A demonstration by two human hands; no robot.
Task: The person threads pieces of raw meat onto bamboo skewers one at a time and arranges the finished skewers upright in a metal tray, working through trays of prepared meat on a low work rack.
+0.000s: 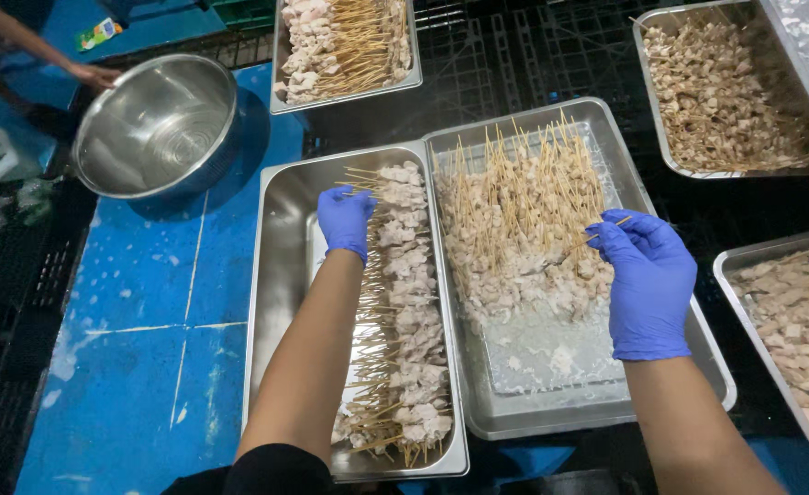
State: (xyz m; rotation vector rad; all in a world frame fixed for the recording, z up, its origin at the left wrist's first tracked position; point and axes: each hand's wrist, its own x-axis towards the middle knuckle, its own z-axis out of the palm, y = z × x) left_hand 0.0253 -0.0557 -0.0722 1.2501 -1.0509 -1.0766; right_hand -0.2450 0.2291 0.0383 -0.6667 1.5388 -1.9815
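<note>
Right grip (626,229) pinching skewer (606,231), pale meat chunks

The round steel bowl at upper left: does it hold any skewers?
No, the round steel bowl shows only bare shiny metal inside, while the skewers lie in the rectangular trays to its right.
</note>
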